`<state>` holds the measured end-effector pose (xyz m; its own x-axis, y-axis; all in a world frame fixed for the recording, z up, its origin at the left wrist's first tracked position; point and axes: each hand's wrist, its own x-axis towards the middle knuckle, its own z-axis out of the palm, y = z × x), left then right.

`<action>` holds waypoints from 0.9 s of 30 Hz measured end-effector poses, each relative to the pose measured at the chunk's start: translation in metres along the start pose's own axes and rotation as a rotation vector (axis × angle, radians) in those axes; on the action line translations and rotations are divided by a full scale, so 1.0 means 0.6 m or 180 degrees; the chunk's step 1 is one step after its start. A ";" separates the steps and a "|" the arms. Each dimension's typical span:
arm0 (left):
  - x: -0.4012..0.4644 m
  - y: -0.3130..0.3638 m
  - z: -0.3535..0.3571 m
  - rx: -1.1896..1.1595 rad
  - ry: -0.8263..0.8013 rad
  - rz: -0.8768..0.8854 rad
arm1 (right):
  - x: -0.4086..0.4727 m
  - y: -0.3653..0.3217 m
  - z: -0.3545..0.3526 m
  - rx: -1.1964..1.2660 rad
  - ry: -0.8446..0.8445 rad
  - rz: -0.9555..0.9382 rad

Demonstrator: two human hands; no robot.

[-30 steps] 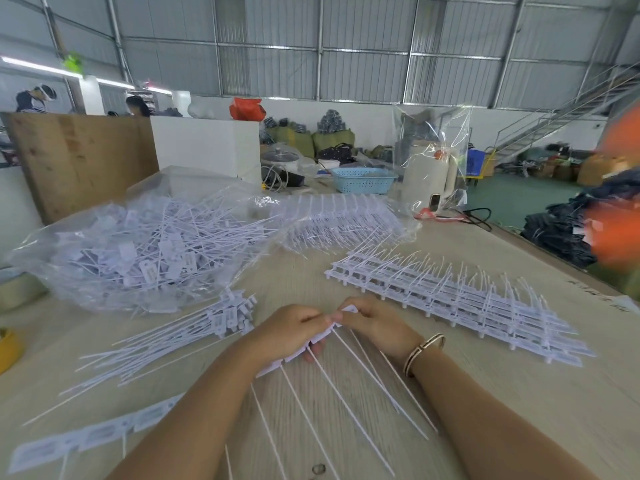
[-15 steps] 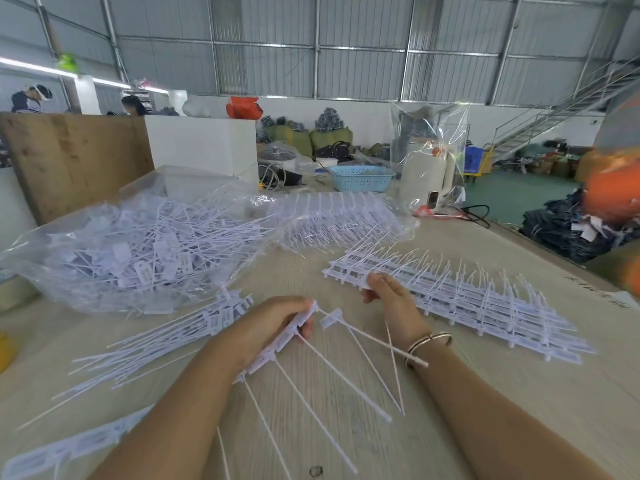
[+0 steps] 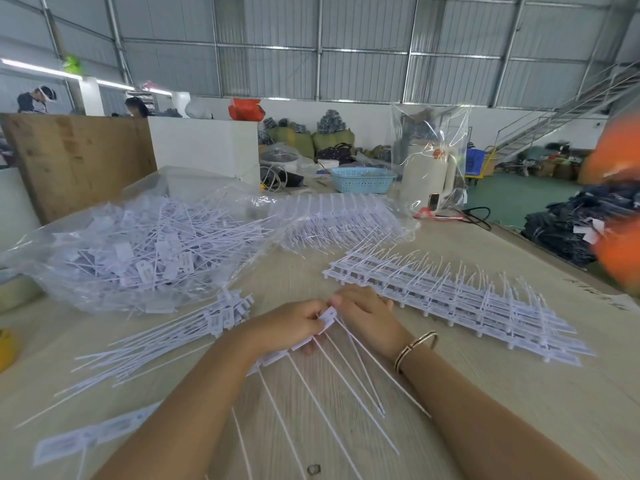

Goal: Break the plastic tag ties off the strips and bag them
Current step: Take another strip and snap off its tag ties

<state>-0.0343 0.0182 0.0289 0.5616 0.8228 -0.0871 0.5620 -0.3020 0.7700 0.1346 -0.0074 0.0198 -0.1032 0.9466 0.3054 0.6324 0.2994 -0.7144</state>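
At nine o'clock on the surface [image 3: 485, 393], a clear bag [image 3: 114, 251] lies heaped with loose tag ties. Just beside it toward the centre lies a loose bundle of separated ties [image 3: 180, 336], heads up toward one o'clock, not yet bagged. At seven o'clock a bare spent strip [image 3: 93, 436] rests on the surface.

At the centre, the left hand [image 3: 294, 325] grips the working strip [image 3: 277, 356] with curled fingers; several ties hang from it toward five o'clock. The right hand [image 3: 367, 317] has come back to meet the left. Half a second ago it was away at one o'clock, carrying a freshly snapped tie; now its fingertips pinch the head of the next tie [image 3: 327, 315] at the strip's upper end, while what appear to be snapped-off ties trail under its palm. Whether these are truly free cannot be told.

Judgement: one break cycle is complete and the next is starting. A handful of ties remain on this strip.

At three o'clock, a stack of full strips [image 3: 460, 306] lies untouched, and a further bagged batch of strips [image 3: 339, 220] sits at twelve o'clock. Much of the task remains, including bagging the loose bundle.
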 end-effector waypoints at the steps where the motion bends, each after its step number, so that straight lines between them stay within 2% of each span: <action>1: 0.000 0.002 0.002 -0.0082 0.0034 -0.0033 | -0.001 -0.001 0.001 -0.0141 -0.0048 -0.0048; 5: 0.006 0.013 0.006 0.0203 0.0029 0.0001 | 0.000 0.005 -0.002 -0.0030 -0.0009 -0.0017; 10: 0.008 0.025 -0.007 0.0396 0.0257 -0.0142 | -0.001 0.006 -0.007 0.0721 0.0232 0.0118; 13: 0.002 0.019 0.001 0.0317 0.0352 -0.0079 | -0.002 0.008 -0.006 0.0703 0.0160 0.0119; 16: -0.008 0.010 0.005 0.0251 0.0535 0.0088 | -0.003 0.005 -0.008 0.1039 0.0097 0.0101; 18: -0.010 0.002 0.009 0.0280 0.0740 0.0232 | -0.002 0.006 -0.010 0.0909 -0.0071 0.0086; 22: -0.010 -0.010 0.025 -0.0100 0.0890 0.0392 | -0.002 0.008 -0.012 0.0582 -0.0449 0.0043; 27: -0.013 -0.009 0.017 -0.0881 0.0672 0.0318 | -0.004 0.001 -0.013 0.0727 -0.0498 -0.0157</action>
<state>-0.0356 0.0087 0.0191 0.4512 0.8859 0.1074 0.3088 -0.2679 0.9126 0.1412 -0.0102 0.0238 -0.2582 0.9318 0.2552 0.4361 0.3481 -0.8298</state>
